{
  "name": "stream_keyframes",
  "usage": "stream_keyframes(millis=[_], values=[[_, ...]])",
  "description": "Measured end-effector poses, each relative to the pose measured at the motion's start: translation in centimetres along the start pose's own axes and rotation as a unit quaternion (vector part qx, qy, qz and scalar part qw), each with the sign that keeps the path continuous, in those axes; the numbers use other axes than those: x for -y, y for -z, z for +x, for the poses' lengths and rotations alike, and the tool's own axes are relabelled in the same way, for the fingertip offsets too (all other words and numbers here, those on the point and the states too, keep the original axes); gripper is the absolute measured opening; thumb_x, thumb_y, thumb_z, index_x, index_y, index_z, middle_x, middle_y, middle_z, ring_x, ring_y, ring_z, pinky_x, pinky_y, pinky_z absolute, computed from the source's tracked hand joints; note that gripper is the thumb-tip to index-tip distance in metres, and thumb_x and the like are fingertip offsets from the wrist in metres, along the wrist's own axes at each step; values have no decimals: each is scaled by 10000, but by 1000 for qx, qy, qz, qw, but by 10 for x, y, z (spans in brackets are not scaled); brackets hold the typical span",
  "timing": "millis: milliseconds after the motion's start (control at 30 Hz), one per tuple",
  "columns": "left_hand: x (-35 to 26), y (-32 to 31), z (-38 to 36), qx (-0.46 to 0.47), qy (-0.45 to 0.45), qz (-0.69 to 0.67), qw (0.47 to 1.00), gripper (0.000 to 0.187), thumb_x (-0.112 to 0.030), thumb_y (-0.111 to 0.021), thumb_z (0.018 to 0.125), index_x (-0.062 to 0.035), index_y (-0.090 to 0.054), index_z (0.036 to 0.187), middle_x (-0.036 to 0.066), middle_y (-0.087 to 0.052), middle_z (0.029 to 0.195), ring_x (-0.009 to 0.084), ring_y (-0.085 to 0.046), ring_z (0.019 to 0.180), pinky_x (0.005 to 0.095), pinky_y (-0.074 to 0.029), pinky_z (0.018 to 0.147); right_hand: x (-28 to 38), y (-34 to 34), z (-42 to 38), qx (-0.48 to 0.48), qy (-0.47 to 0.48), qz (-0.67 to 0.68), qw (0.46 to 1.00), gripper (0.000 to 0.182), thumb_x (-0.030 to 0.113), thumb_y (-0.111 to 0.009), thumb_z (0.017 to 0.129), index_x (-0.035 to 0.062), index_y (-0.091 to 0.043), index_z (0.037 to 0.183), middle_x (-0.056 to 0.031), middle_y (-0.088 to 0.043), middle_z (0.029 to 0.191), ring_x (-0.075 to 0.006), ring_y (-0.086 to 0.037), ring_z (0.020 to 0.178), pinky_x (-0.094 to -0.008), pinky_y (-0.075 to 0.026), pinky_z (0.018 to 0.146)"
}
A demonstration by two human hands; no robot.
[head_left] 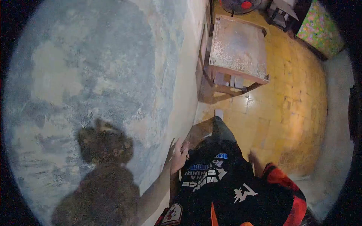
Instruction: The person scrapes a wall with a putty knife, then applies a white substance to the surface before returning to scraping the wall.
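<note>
Beside the wall, my left hand (180, 156) hangs close to my black printed shirt (211, 169). Its fingers are loosely curled and slightly apart, and nothing shows in them. On the other side of my body, my right hand (255, 162) is small, dark and smeared by motion, below an orange and black sleeve (286, 182). Whether it holds anything cannot be made out. Past my dark-clothed legs, a small white object (218, 113) lies on the floor.
A worn wooden table (239, 47) stands ahead against the left wall (94, 67). Beyond it are a fan (240, 5) and a dark stand (283, 16). Floral fabric (320, 28) is at the upper right. Yellow floor tiles (283, 113) run along the right.
</note>
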State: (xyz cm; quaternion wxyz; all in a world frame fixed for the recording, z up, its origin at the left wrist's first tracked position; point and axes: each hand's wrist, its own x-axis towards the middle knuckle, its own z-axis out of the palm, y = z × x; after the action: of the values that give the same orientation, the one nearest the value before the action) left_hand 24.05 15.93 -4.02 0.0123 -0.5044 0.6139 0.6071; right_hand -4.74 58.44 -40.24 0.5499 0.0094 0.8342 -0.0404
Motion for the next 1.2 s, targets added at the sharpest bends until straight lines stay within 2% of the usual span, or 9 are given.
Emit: stream_keyframes(millis=[233, 367, 500, 567, 700, 733, 867, 967, 1200], values=[[18, -42, 28, -50, 75, -41, 995, 583, -233, -558, 997, 46, -350, 1465, 134, -632, 1055, 150, -602, 706, 288, -501, 612, -91, 25, -86, 1, -16, -117, 993, 613, 266, -650, 859, 67, -478, 1413, -199, -674, 1033, -367, -634, 886, -465, -525, 803], [-17, -49, 59, -91, -56, -43, 993, 497, -260, -612, 949, 39, -490, 1325, 166, -648, 1090, 247, -667, 997, 384, -520, 839, -48, 41, -51, -46, 104, -215, 970, 573, 256, -658, 854, 26, -527, 1362, -173, -682, 965, -353, -630, 811, -450, -530, 759], [-27, -57, 106, -178, -120, -11, 977, 369, -229, -628, 901, 33, -526, 1140, 129, -610, 977, 237, -626, 908, 413, -498, 833, 54, 88, 27, -120, 253, -201, 939, 538, 246, -666, 848, -15, -576, 1310, -148, -690, 897, -339, -625, 737, -435, -536, 715], [-43, -68, 125, -231, -155, -48, 959, 315, -219, -630, 881, 26, -520, 1045, 93, -563, 885, 213, -582, 814, 395, -491, 788, 140, 139, 64, 12, 295, 233, 927, 708, 18, -609, 823, 91, -421, 1501, -80, -609, 662, -187, -535, 458, -350, -482, 426], [-95, -94, 156, -200, -101, -172, 959, 261, -202, -629, 875, -3, -487, 967, 52, -449, 791, 171, -463, 729, 338, -453, 721, 314, 262, -16, -95, 340, 128, 927, 566, 111, -601, 814, 16, -560, 1370, -56, -587, 630, -167, -545, 477, -332, -496, 470], [-103, -103, 169, -196, -131, -169, 957, 259, -202, -633, 877, -6, -488, 965, 47, -441, 783, 163, -454, 721, 326, -446, 707, 330, 274, 10, -198, 494, 40, 846, 506, 130, -567, 851, 13, -580, 1343, -52, -597, 656, -158, -551, 500, -324, -495, 489], [-166, -141, 183, -141, -187, -141, 962, 272, -241, -649, 911, -15, -507, 960, 23, -437, 775, 138, -451, 691, 314, -437, 659, 421, 331, -145, -53, 427, 124, 894, 467, 158, -555, 916, 46, -576, 1369, -21, -575, 727, -116, -536, 596, -300, -456, 530], [-197, -173, 189, -125, -152, -206, 959, 313, -300, -649, 944, -21, -516, 994, 3, -444, 760, 122, -468, 629, 311, -439, 584, 462, 322, -108, 21, 501, 97, 860, 512, 143, -560, 928, 68, -524, 1433, -10, -565, 742, -110, -509, 613, -281, -438, 564], [-228, -175, 182, -95, -65, -378, 919, 266, -324, -608, 988, -83, -507, 1039, -16, -488, 656, 80, -466, 459, 258, -375, 413, 557, 282, -287, 119, 590, 168, 780, 650, 91, -558, 900, 110, -388, 1527, 7, -514, 744, -92, -462, 665, -257, -412, 600]])
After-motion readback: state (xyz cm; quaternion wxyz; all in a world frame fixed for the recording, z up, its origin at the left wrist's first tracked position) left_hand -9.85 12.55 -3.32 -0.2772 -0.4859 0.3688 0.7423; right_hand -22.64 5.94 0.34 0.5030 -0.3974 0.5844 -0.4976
